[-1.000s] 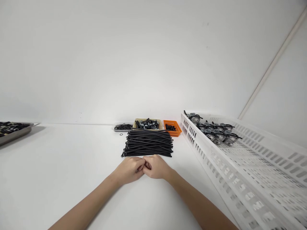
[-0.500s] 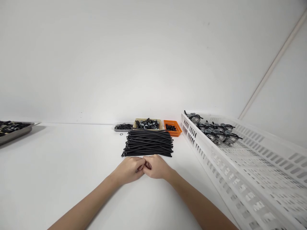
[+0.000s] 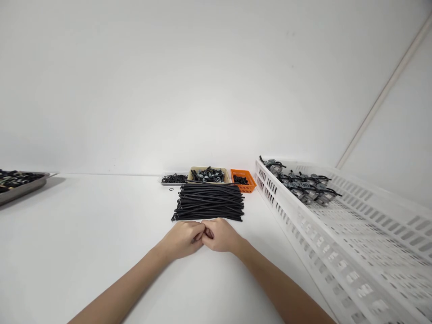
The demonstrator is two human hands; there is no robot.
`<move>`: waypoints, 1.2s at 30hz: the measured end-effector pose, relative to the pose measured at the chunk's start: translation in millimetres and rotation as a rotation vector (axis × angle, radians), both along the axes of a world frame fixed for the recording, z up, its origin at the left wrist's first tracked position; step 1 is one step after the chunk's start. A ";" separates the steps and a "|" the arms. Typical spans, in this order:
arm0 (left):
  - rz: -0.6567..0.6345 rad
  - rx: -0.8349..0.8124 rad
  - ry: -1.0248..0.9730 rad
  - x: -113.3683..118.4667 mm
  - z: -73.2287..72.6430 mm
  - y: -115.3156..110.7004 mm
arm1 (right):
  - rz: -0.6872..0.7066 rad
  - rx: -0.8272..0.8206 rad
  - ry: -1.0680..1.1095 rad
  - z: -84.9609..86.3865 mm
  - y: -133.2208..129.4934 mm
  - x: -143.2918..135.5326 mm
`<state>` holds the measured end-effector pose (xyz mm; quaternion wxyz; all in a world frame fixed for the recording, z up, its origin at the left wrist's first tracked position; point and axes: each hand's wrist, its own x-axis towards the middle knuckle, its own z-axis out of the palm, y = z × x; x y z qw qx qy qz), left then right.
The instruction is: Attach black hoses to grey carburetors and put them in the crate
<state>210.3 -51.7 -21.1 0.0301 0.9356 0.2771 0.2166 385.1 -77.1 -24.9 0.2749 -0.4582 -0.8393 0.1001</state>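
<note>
My left hand point(image 3: 185, 238) and my right hand point(image 3: 221, 235) rest together on the white table, knuckles touching. Both are curled into loose fists, and nothing shows between the fingers. Just beyond them lies a stack of black rubber tubes point(image 3: 211, 202), laid crosswise side by side. Behind the stack stand a beige tray point(image 3: 227, 172) of black and grey fittings, a shallow clear tray point(image 3: 162, 181) of thin black rings, and an orange basket point(image 3: 248, 189) of small black pieces. One loose black ring point(image 3: 171, 189) lies left of the stack.
A long white slotted crate point(image 3: 297, 225) runs along the right side, with several grey and clear assemblies with black tubes point(image 3: 305, 186) at its far end. At the left edge sits a metal tray point(image 3: 30, 184) of dark parts. A white wall point(image 3: 202, 90) closes off the back.
</note>
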 end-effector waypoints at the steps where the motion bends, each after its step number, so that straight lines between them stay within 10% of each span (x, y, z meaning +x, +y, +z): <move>1: -0.002 0.001 0.000 -0.1 -0.2 0.1 | -0.001 -0.001 0.000 0.3 -0.3 -0.1; 36: -0.011 0.013 0.000 -0.6 1.5 -0.4 | -0.020 -0.016 -0.055 3.6 -2.7 -0.7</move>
